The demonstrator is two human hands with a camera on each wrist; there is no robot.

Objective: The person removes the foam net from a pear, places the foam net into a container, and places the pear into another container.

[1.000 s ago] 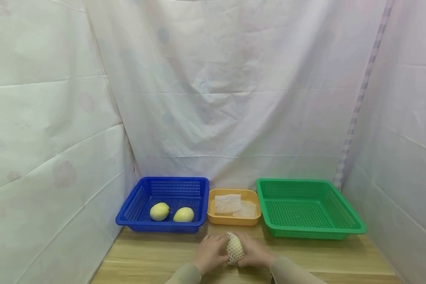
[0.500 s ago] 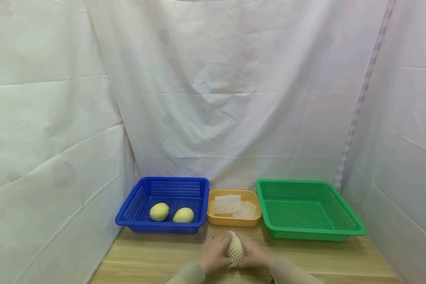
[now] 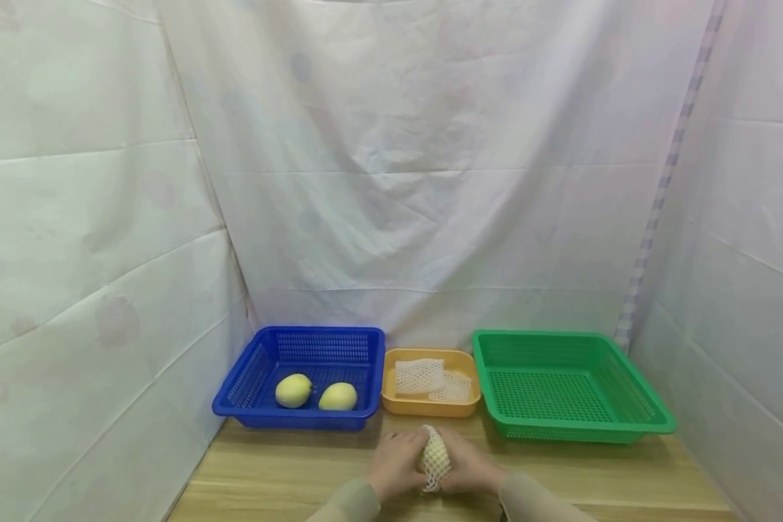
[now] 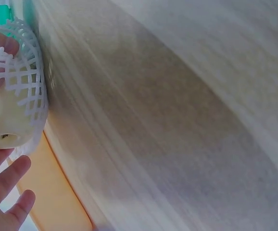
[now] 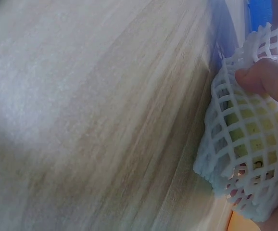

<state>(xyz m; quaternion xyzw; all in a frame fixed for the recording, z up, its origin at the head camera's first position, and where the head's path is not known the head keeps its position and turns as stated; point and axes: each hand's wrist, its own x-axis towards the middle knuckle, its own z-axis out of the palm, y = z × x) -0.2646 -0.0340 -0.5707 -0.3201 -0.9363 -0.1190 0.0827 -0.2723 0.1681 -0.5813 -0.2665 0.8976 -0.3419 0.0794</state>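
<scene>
Over the near tabletop, a pale yellow pear (image 4: pixel 6 118) sits partly inside a white foam net sleeve (image 3: pixel 436 459), held between both hands. My left hand (image 3: pixel 396 462) grips it from the left. In the left wrist view the pear's dimpled end is bare, with fingertips (image 4: pixel 21 166) close by and some fingers spread. My right hand (image 3: pixel 468 462) holds the netted pear from the right, its thumb (image 5: pixel 259 77) pressed on the mesh (image 5: pixel 254 127). The pear's stem end shows through that mesh. Most right-hand fingers are hidden.
A blue basket (image 3: pixel 300 419) at back left holds two pears (image 3: pixel 293 391). Beside it, an orange tray (image 3: pixel 431 408) holds two flat foam nets (image 3: pixel 420 375). At back right stands a green basket (image 3: pixel 577 428). White cloth (image 3: pixel 398 181) hangs behind the wooden table (image 3: pixel 267 471).
Both hands have shifted slightly to the right with the netted pear. The left hand has moved closer around it. Baskets and tray stay in place.
</scene>
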